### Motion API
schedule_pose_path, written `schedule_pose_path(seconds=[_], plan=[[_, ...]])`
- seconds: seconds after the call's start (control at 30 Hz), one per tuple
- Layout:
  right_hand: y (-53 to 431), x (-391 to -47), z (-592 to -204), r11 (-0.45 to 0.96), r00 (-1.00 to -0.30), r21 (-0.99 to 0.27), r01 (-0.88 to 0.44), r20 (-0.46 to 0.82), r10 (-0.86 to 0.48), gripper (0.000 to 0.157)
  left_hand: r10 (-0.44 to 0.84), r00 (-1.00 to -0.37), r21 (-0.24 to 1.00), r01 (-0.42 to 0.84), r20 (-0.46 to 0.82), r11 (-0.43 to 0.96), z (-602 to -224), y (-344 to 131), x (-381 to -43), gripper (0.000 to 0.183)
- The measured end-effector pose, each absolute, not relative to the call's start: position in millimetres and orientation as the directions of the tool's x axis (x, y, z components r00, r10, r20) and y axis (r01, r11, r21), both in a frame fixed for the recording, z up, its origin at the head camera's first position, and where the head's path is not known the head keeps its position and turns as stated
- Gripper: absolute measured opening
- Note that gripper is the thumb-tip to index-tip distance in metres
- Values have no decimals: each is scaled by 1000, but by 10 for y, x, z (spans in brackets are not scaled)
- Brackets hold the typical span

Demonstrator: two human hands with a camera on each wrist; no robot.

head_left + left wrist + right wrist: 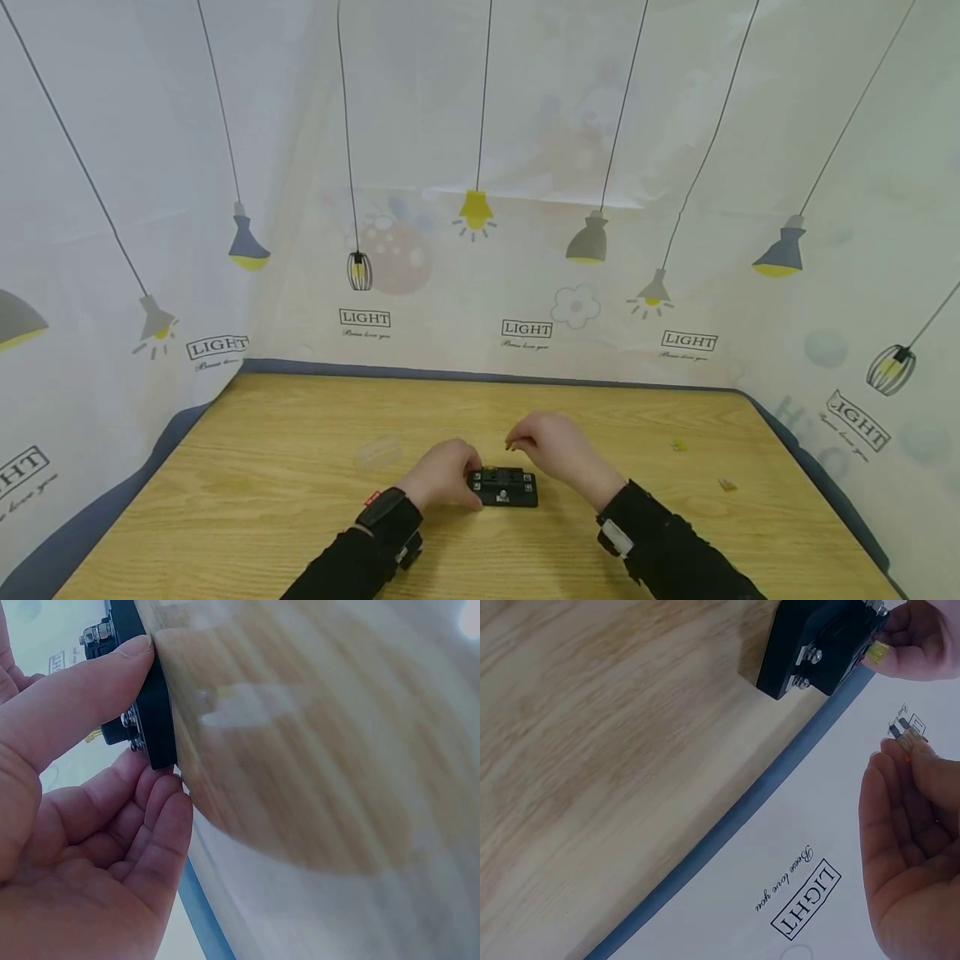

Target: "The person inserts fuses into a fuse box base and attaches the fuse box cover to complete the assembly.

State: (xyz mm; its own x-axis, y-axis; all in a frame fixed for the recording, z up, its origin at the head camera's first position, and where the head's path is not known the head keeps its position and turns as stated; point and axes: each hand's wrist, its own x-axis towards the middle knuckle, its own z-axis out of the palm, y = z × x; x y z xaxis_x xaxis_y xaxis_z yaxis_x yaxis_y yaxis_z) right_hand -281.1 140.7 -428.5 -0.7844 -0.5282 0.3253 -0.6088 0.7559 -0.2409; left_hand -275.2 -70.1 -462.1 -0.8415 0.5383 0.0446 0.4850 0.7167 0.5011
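My left hand (447, 473) grips the left end of a black fuse block (512, 498) lying on the table. Metal screw terminals (810, 655) show on the block in the right wrist view. One yellow blade fuse (877, 651) sits in the block, close to the left hand's fingers. Above and just right of the block, my right hand (558, 447) pinches a small blade fuse (904, 735) between thumb and fingertips. Its two metal prongs stick out past the fingers, apart from the block, and its body is partly hidden by the thumb.
A clear plastic box (379, 452) lies on the wooden table (285, 467) left of the hands. Toward the right are a small yellow-green piece (678, 446) and a small tan piece (727, 484). A lamp-printed curtain (465, 283) surrounds the table's back and sides.
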Motion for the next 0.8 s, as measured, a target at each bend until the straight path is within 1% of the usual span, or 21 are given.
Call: schedule_pose_path(seconds=[0.3, 0.8], plan=[[1365, -2794, -4305, 726, -754, -228, -649, 324, -571, 10, 544, -838, 499, 491, 48, 714, -4639, -708, -2777, 40], [1263, -2775, -4317, 727, -767, -248, -640, 264, -585, 9, 548, -835, 493, 499, 54, 712, -4646, -703, -2786, 37]])
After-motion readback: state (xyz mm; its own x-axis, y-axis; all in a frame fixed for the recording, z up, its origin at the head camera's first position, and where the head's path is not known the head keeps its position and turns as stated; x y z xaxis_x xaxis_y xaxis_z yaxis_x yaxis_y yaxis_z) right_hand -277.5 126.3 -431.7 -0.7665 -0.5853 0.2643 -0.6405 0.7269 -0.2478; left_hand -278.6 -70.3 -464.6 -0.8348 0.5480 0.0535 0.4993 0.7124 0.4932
